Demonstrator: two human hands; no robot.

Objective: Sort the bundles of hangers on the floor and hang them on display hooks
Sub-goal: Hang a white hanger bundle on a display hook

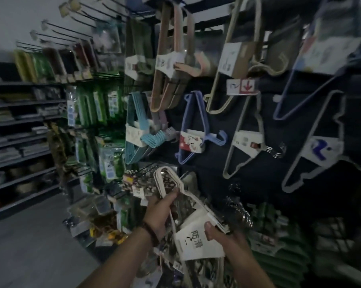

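Observation:
I hold a bundle of white hangers [193, 206] with a white paper label [196, 243] low in front of the display wall. My left hand [160, 212] grips the bundle's upper arm near its rounded end. My right hand [223, 235] grips the label end, thumb on the paper, beside the metal hook ends. Above, other bundles hang on hooks: a blue one [196, 125], a teal one [138, 132], tan and pink ones [171, 65], a grey one [246, 138].
Empty black hooks [71, 30] jut from the wall at upper left. Green packaged goods [100, 109] hang to the left, with dark shelves [19, 125] beyond. Grey floor [34, 246] lies at lower left. More stock fills a green crate [279, 242] at lower right.

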